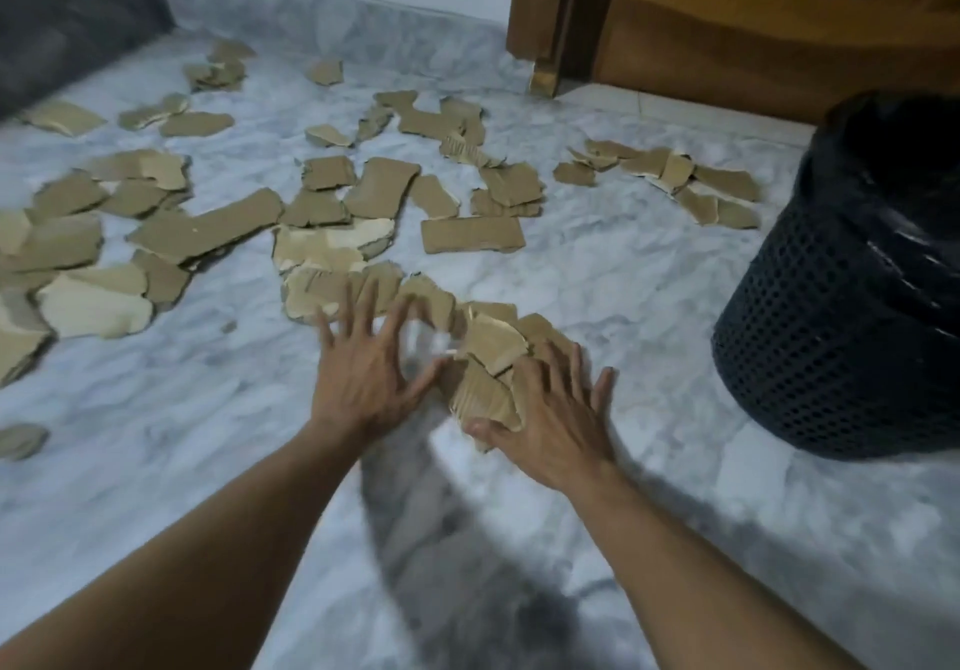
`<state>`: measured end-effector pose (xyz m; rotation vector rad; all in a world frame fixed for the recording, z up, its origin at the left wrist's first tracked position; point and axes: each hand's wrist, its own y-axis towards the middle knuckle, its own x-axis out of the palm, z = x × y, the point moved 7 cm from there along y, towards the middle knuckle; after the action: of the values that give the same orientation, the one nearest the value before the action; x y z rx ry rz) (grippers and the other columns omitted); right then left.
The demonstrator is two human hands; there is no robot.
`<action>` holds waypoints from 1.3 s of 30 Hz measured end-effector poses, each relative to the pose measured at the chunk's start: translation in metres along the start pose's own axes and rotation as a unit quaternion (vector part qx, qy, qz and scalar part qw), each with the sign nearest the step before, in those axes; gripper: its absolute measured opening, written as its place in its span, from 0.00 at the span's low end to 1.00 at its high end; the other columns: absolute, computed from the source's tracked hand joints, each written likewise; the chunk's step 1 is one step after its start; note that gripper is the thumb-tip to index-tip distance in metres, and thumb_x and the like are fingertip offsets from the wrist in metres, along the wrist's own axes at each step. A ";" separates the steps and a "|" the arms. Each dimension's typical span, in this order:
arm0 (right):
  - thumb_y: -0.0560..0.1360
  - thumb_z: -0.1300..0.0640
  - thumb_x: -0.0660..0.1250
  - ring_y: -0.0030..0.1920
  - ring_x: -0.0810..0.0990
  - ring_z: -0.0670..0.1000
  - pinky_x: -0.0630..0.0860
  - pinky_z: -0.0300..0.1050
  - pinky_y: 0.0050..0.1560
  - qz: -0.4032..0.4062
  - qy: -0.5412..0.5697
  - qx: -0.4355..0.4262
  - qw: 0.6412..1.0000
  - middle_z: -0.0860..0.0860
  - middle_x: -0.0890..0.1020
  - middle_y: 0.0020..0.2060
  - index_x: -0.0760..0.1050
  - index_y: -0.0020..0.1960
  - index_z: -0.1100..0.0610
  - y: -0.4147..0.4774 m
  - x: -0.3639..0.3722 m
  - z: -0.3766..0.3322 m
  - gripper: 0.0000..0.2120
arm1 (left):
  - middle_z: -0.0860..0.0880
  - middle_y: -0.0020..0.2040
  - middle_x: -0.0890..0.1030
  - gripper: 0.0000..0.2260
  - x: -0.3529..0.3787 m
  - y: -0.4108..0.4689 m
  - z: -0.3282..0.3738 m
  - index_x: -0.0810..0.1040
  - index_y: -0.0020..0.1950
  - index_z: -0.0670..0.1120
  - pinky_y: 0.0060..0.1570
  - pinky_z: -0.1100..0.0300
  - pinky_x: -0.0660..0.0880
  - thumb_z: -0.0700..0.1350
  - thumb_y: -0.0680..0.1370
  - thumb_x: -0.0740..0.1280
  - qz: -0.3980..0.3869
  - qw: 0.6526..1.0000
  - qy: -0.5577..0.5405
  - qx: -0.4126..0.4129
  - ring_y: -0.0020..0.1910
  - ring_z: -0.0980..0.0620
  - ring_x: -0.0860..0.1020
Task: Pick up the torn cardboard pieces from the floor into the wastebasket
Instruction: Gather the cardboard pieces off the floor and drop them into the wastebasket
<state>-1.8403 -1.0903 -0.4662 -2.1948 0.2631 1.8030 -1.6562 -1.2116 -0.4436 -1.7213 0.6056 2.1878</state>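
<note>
Several torn brown cardboard pieces (470, 233) lie scattered over the marble floor, from the far left to the middle right. A small heap of pieces (488, 357) sits between my hands. My left hand (371, 373) is spread flat with fingers apart, its thumb touching the heap's left side. My right hand (550, 409) lies over the heap's right side, fingers spread, thumb under a piece's near edge. The black mesh wastebasket (831, 357), lined with a black bag, stands at the right, about a hand's width from the heap.
A wooden door and frame (727, 35) close off the back right. Dark grey furniture (67, 14) fills the back left corner. One stray piece (21, 440) lies near the left edge. My arms' shadows fall on the floor near me.
</note>
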 end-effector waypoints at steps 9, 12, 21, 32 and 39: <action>0.59 0.15 0.52 0.74 0.55 0.63 0.53 0.66 0.73 0.042 0.008 0.052 0.998 0.57 0.58 0.75 0.57 0.73 0.39 0.129 -0.010 -0.032 0.48 | 0.44 0.79 0.61 0.41 0.015 0.096 -0.080 0.63 0.75 0.58 0.74 0.31 0.51 0.81 0.71 0.42 -0.039 0.989 -0.068 -0.125 0.79 0.36 0.55; 0.59 0.16 0.55 0.79 0.50 0.60 0.46 0.69 0.75 0.001 -0.001 0.026 1.000 0.54 0.52 0.80 0.58 0.74 0.48 0.172 -0.006 -0.048 0.54 | 0.47 0.75 0.65 0.42 0.010 0.100 -0.078 0.64 0.73 0.56 0.73 0.32 0.54 0.81 0.71 0.43 -0.025 0.990 -0.074 -0.120 0.78 0.40 0.58; 0.63 0.18 0.56 0.65 0.67 0.60 0.61 0.59 0.65 0.109 0.036 -0.083 0.990 0.53 0.70 0.67 0.66 0.73 0.46 0.224 -0.026 -0.056 0.48 | 0.44 0.83 0.56 0.48 0.009 0.102 -0.081 0.48 0.83 0.56 0.78 0.36 0.46 0.82 0.70 0.42 -0.022 0.979 -0.089 -0.182 0.82 0.43 0.50; 0.58 0.11 0.44 0.77 0.32 0.68 0.35 0.80 0.67 -0.105 0.130 0.161 0.973 0.54 0.30 0.79 0.39 0.78 0.31 0.351 -0.048 0.022 0.53 | 0.45 0.83 0.36 0.54 0.019 0.104 -0.078 0.36 0.82 0.59 0.78 0.36 0.39 0.86 0.64 0.45 -0.089 0.970 -0.021 -0.224 0.81 0.40 0.33; 0.55 0.11 0.47 0.79 0.35 0.67 0.36 0.80 0.68 -0.201 0.101 0.081 0.971 0.51 0.37 0.81 0.46 0.78 0.30 0.318 -0.050 -0.004 0.55 | 0.44 0.84 0.39 0.57 0.024 0.107 -0.082 0.39 0.83 0.57 0.79 0.39 0.38 0.87 0.62 0.45 -0.094 0.965 -0.019 -0.246 0.82 0.41 0.36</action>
<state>-1.9480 -1.3935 -0.4500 -2.1300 0.0022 1.2993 -1.6435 -1.3455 -0.4677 -1.8607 -0.1285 2.3543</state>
